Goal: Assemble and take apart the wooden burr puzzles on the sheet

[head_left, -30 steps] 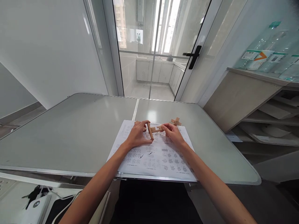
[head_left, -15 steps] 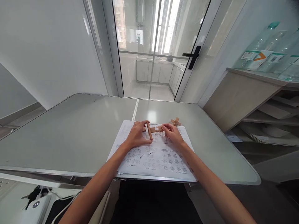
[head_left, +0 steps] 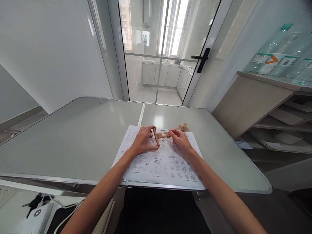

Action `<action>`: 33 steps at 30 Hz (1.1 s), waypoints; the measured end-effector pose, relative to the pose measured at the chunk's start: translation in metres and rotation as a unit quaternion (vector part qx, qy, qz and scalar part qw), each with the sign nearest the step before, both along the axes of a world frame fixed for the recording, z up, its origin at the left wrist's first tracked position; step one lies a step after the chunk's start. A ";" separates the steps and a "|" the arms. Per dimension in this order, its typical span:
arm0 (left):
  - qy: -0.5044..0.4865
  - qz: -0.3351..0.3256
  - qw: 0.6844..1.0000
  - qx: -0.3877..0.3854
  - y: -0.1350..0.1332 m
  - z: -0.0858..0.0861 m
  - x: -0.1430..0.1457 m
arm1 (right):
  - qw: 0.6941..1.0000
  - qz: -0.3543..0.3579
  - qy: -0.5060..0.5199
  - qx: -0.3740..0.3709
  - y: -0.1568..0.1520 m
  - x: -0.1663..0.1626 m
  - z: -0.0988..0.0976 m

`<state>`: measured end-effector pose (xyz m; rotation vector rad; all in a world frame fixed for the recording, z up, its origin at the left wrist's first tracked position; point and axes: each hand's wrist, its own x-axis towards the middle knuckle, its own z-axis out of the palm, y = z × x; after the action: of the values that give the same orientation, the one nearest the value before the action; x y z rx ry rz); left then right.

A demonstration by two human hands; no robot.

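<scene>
My left hand grips a wooden puzzle bar by its two ends, thumb below and fingers above. Between thumb and fingertips of my right hand is a notched wooden puzzle piece; its left end meets the bar, though whether the two interlock I cannot tell. Part of another wooden piece shows beside my left fingers. Beyond my right hand stands a cross-shaped wooden puzzle assembly. Under both hands lies a printed sheet with rows of small diagrams.
The sheet lies on a grey-green folding table with a metal edge. A glass door stands behind it. To the right, clear plastic bottles stand on a wooden shelf. A white device and cables sit at lower left.
</scene>
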<state>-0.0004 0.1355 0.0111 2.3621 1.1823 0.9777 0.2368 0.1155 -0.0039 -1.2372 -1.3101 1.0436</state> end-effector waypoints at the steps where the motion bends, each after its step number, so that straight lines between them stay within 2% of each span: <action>1: 0.000 0.004 1.000 0.002 0.000 0.000 0.000 | 1.000 0.001 0.001 0.000 0.000 0.000 0.000; 4: -0.006 -0.008 1.000 -0.004 0.000 0.002 -0.002 | 1.000 0.000 0.005 -0.001 0.002 0.003 -0.002; 9: 0.002 -0.078 0.997 -0.023 -0.003 0.006 -0.006 | 0.997 -0.067 0.047 0.005 0.005 0.013 -0.007; 15: -0.001 0.045 0.999 0.025 0.005 -0.002 -0.007 | 0.998 -0.048 -0.022 0.021 0.002 0.003 -0.009; 20: 0.031 0.120 0.992 0.024 0.011 -0.009 -0.008 | 0.998 -0.066 -0.013 0.014 0.001 -0.003 -0.011; 33: 0.026 0.160 0.987 -0.003 0.016 -0.015 -0.009 | 0.991 -0.068 -0.111 0.043 0.000 -0.003 -0.012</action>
<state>-0.0097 0.1516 -0.0041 2.2484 1.6190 1.0099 0.2335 0.1157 -0.0163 -1.3861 -1.4022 0.7612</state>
